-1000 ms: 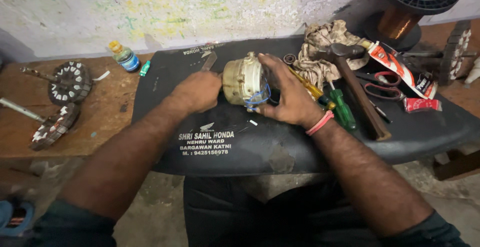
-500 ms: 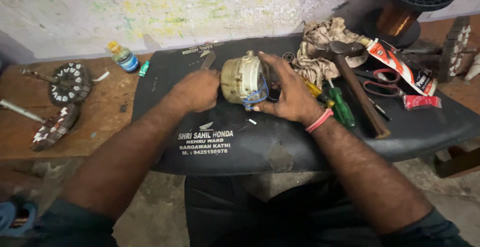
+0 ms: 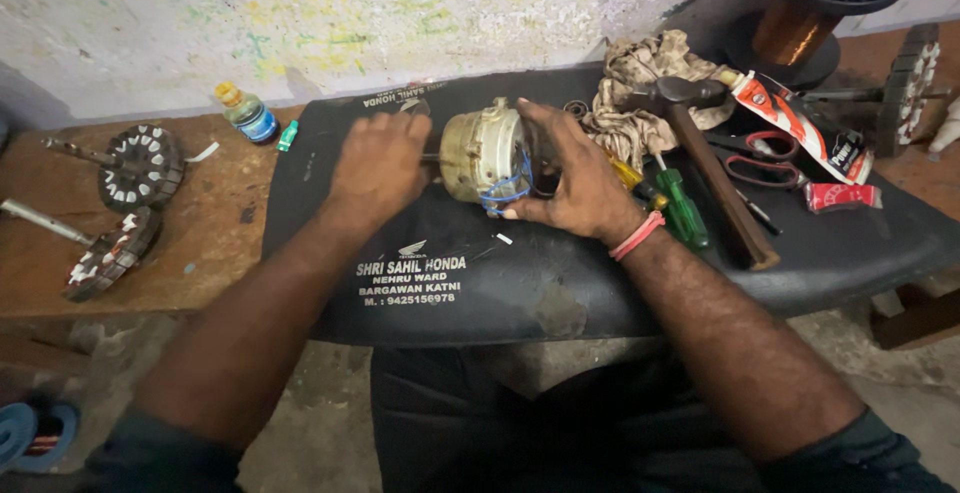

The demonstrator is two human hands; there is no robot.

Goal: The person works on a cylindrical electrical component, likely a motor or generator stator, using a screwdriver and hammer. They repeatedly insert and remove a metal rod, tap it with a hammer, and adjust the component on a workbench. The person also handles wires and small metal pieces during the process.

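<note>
A small motor (image 3: 487, 158), cream-coloured with blue wires at its lower edge, lies on its side on a black seat (image 3: 560, 273) laid across the bench (image 3: 200, 243). The right hand (image 3: 570, 178) cups its right end, fingers spread over the top, thumb under the wires. The left hand (image 3: 380, 163) is curled into a loose fist against its left end. Right of the hand lie a green screwdriver (image 3: 682, 208), a hammer (image 3: 705, 163), a rag (image 3: 640, 83) and scissors (image 3: 760, 158). Two stators (image 3: 140, 163) sit far left.
</note>
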